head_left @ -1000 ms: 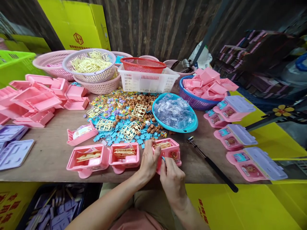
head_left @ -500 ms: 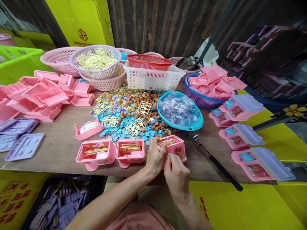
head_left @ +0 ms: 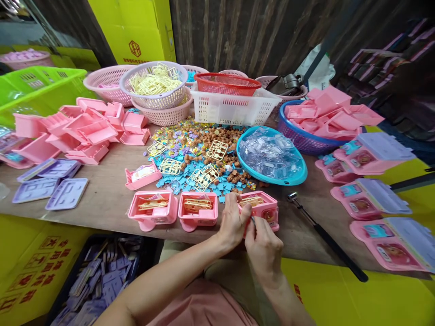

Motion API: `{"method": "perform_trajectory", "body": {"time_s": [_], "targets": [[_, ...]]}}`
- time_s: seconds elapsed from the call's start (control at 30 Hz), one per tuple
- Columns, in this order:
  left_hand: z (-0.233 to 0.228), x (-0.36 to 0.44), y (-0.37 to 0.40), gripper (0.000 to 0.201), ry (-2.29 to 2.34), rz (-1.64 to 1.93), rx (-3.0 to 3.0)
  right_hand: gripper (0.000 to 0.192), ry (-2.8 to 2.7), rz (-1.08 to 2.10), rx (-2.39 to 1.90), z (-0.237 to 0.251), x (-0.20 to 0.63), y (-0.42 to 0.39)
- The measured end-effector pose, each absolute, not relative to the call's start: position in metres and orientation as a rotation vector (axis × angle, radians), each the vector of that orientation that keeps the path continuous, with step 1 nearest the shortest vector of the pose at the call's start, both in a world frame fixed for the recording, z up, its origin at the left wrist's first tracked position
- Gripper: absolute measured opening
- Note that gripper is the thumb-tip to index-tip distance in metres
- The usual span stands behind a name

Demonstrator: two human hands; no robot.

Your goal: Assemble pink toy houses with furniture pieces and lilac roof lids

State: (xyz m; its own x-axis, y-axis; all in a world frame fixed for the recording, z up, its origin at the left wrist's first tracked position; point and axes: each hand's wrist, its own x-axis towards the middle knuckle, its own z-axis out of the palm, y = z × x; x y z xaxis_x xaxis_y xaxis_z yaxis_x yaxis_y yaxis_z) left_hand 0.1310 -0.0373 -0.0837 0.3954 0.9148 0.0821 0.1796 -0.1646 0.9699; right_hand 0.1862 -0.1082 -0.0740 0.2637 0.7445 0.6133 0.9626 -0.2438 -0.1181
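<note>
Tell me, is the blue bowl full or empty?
Full. The blue bowl on the table is heaped with clear plastic pieces that rise above its rim.

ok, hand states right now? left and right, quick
Left hand: closed on the near left end of the pink toy case.
Right hand: fingers pinched at the case's front edge; what they pinch cannot be told.

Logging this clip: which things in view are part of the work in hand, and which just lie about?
In hand:
- left hand and right hand, both on the pink plastic toy case
- two open pink cases alongside

Lying about:
- blue bowl of clear plastic pieces
- black-handled tool
- lilac plastic lids
- white slotted basket
</note>
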Motion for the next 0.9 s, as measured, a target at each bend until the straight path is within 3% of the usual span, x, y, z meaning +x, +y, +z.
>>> {"method": "perform_trajectory", "body": {"time_s": [0.3, 0.5, 0.63, 0.73, 0.9], "targets": [[-0.118, 0.149, -0.049, 0.04, 0.505, 0.981, 1.887, 0.028, -1.447, -0.309, -1.979, -0.027, 0.247, -0.12], [-0.1, 0.112, -0.064, 0.075, 0.518, 0.931, 2.162, 0.026, -2.267, 0.229, -2.18, -0.016, 0.268, -0.035], [-0.078, 0.044, -0.045, 0.065, 0.592, 1.054, 2.499, 0.025, -2.494, 0.347, -2.091, -0.034, 0.262, 0.009], [-0.076, 0.002, -0.014, 0.066, 0.876, 0.872, 2.654, 0.032, -2.574, 0.396, -2.02, -0.043, 0.264, 0.02], [-0.093, -0.011, 0.015, 0.058, 0.923, 0.544, 2.766, 0.027, -2.65, 0.516, -1.891, -0.046, 0.274, 0.025]]}}
